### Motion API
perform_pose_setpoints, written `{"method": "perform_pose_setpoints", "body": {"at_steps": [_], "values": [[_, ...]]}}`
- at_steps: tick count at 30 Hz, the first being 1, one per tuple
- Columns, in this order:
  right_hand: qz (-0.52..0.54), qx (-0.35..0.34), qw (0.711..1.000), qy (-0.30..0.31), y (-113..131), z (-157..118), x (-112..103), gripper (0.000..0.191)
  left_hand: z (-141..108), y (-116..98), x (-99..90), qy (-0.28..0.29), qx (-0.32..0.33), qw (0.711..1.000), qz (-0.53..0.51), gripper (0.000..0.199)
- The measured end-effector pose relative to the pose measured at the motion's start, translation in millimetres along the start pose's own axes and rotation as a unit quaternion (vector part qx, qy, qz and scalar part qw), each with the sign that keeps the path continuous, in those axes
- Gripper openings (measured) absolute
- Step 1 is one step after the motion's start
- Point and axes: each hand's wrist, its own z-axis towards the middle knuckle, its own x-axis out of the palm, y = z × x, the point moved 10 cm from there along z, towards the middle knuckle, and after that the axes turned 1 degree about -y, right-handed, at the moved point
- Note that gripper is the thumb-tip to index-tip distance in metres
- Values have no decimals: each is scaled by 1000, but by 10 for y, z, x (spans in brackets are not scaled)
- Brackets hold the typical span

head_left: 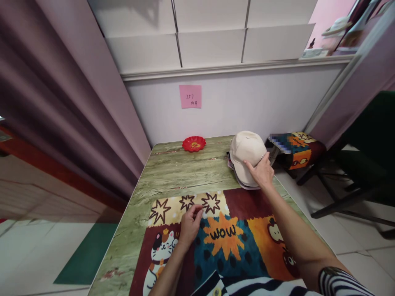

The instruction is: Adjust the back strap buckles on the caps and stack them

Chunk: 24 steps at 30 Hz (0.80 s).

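Observation:
A cream baseball cap [248,146] lies on top of a small stack of caps at the table's far right corner, its brim toward me. My right hand [263,170] grips this cap at its right side, the thumb near the brim and the fingers along the crown's edge. Only narrow edges of the caps beneath it show. My left hand [191,224] is over the patterned mat [228,255], fingers curled and thumb close to the index finger, with nothing visible in them.
A red scalloped dish [194,144] stands at the table's back edge. Behind it, a pink note [190,96] is stuck to the wall. A curtain [92,102] hangs at the left; a dark chair [364,164] and a cloth-covered stool [304,150] stand at the right.

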Motion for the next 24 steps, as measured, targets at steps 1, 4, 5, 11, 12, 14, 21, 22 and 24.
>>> {"method": "perform_pose_setpoints", "body": {"at_steps": [1,4,5,11,12,14,21,22,24], "values": [[-6,1,1000,5,-19,21,-5,119,1,1,1,0,0,1000,0,29],[-16,-7,1000,10,-85,42,5,109,2,12,-1,-4,-3,1000,-2,29],[-17,-10,1000,11,-115,36,21,106,1,14,-3,-5,-4,1000,-3,28],[-23,-25,999,36,-301,-41,152,88,-14,11,0,-1,-2,1000,-5,27],[-20,-28,999,37,-310,-64,150,87,-12,23,5,-1,-2,1000,-8,28],[-16,-32,999,20,-292,-138,84,87,10,70,22,-1,-11,1000,-20,28],[53,-261,964,-23,757,-949,-290,66,288,-179,73,3,-72,996,-58,34],[72,-293,953,36,967,-1090,-246,63,335,-394,70,12,-43,998,-48,40],[103,-324,929,144,1327,-1328,-197,71,395,-888,11,13,27,1000,7,59]]}}
